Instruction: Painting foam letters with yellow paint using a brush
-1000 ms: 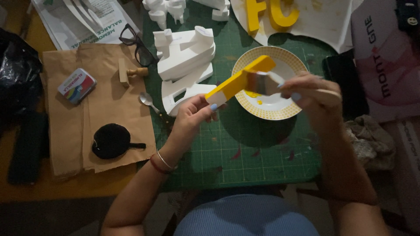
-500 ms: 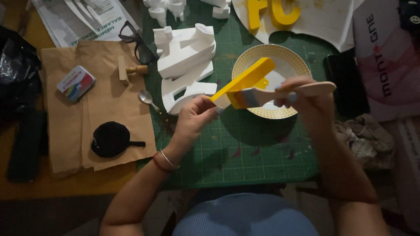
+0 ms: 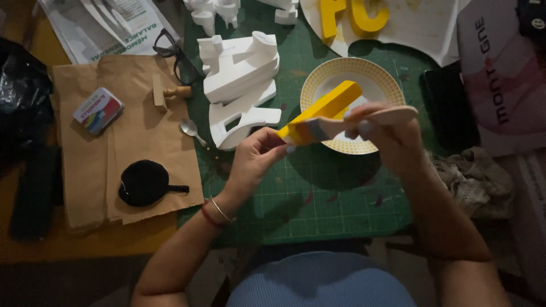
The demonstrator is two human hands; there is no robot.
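My left hand pinches the near end of a yellow-painted block, tilted up over the green cutting mat. A paintbrush with a pale wooden handle is gripped in my right hand, and its bristles lie against the block's side close to my left fingers. Just behind the block stands a white plate with a yellow patterned rim.
Stacked white foam letters lie left of the plate, yellow letters on white paper at the back. Brown paper carries a small tin, a black round object, a wooden stamp. Spoon, eyeglasses, rag.
The brush has slid along the block toward my left hand, and both hands with the block have shifted slightly.
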